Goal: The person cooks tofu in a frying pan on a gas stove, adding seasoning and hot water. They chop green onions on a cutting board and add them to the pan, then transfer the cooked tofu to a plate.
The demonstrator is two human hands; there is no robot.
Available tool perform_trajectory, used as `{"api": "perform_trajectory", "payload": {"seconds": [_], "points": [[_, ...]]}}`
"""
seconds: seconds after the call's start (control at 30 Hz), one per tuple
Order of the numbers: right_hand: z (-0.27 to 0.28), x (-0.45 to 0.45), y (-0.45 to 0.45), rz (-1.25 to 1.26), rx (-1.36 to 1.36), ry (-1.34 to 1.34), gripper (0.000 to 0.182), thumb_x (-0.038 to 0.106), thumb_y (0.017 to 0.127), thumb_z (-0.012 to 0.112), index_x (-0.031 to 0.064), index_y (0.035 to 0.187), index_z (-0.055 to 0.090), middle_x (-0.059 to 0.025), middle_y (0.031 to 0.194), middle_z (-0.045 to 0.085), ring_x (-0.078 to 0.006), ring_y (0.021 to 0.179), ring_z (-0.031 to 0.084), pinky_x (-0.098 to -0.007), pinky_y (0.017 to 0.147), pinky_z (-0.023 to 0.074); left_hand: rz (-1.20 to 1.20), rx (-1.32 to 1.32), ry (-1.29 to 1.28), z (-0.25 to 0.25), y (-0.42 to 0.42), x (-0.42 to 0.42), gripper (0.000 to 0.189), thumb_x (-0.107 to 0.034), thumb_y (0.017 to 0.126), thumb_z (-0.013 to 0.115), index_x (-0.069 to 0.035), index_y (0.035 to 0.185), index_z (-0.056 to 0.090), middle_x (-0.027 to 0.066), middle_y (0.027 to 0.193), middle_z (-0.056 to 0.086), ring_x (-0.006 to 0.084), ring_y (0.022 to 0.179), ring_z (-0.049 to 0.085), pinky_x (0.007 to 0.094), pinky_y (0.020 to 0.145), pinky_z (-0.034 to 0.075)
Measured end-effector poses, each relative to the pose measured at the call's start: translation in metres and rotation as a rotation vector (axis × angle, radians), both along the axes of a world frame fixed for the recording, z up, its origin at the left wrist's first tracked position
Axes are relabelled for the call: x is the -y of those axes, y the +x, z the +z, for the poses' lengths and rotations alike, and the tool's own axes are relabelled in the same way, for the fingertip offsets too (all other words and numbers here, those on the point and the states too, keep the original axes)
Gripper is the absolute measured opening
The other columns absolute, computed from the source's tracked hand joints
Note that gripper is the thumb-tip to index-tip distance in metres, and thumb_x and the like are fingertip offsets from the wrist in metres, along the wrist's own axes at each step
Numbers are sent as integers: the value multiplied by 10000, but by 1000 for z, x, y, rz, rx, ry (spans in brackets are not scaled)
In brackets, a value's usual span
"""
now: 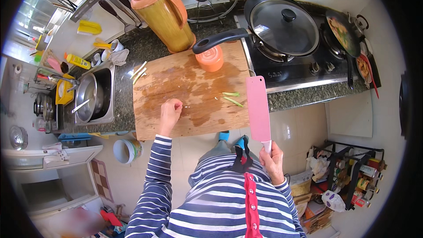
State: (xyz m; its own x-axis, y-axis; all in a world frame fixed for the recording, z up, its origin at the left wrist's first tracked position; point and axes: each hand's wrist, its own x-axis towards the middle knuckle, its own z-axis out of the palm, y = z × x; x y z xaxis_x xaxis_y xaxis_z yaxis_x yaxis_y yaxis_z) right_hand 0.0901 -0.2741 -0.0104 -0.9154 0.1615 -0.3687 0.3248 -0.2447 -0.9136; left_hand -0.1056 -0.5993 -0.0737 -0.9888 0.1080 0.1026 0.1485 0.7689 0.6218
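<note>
In my right hand (273, 160) is the pale handle of a pink-bladed cleaver (258, 109). Its broad blade points away from me, just beyond the right edge of a wooden cutting board (158, 122). Over the left part of the board, my left hand (171, 114) has thumb and fingertips pinched together. Whether something tiny sits between them I cannot tell. Small white bits (187, 106) lie beside those fingertips. Two pieces of green stalk (233, 101) rest near the board's right edge. Several pale stalk pieces (139, 72) are at the far left corner.
An orange cup (209, 60) stands upside down on the board, under the handle of a lidded wok (284, 28). Behind the board rises a thermos flask (165, 19). The sink (110, 105) at left holds a metal basin (89, 97). A gas hob (297, 76) adjoins on the right.
</note>
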Motion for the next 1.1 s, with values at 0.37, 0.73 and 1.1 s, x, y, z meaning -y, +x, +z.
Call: {"api": "perform_trajectory", "payload": {"seconds": [0.37,0.73,1.1], "points": [[4,-1,4,-67,6,-20,234,43,804,524,-36,1023,503,5,646,490,-40,490,426,-183,434,345,-207,9,-114,6,-3,-28,82,39,640,589,-10,704,577,162,627,554,333,659,578,390,588,468],[-4,-6,14,-43,59,138,281,118,819,557,-13,1066,528,3,632,511,-54,513,458,-208,456,363,-331,-80,27,-2,-19,-116,141,50,679,626,-9,795,573,135,740,555,268,668,586,348,591,478],[20,41,-16,145,73,657,269,144,914,418,20,1143,485,-188,676,563,-332,609,578,-390,580,448,-394,-12,39,8,-17,-117,147,21,689,600,-14,827,564,158,797,523,339,759,545,411,633,457]]}}
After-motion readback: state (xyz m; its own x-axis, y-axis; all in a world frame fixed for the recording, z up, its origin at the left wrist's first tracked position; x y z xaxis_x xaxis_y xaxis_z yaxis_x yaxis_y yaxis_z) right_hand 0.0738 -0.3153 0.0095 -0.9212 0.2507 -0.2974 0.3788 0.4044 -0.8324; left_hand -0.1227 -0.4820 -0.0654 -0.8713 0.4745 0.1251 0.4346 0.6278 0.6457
